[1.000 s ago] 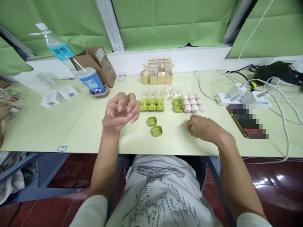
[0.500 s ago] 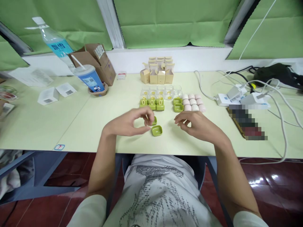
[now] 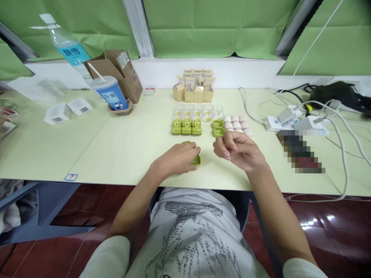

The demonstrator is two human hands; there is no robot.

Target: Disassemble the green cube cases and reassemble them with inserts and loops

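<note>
My left hand [image 3: 176, 158] lies palm down on the pale table [image 3: 116, 154], its fingers curled over a small green tray [image 3: 198, 160]. The edge of a second green tray [image 3: 185, 142] peeks out behind its knuckles. My right hand [image 3: 237, 150] hovers just to the right with its fingers curled in; whatever they hold is hidden. Behind the hands stand a row of filled green trays [image 3: 186, 127], two empty green trays [image 3: 218, 128] and a cluster of pink caps [image 3: 236, 122].
Clear cases [image 3: 197, 112] and small tan boxes [image 3: 194, 90] stand further back. At the left are a blue cup [image 3: 110, 94], a water bottle [image 3: 68, 46], a brown carton [image 3: 120, 69] and paper labels [image 3: 56, 114]. A power strip [image 3: 278, 121] with cables lies at the right.
My left hand dropped from a raised position onto the two loose green trays and closed over the near one. My right hand lifted off the table and moved left, towards the trays.
</note>
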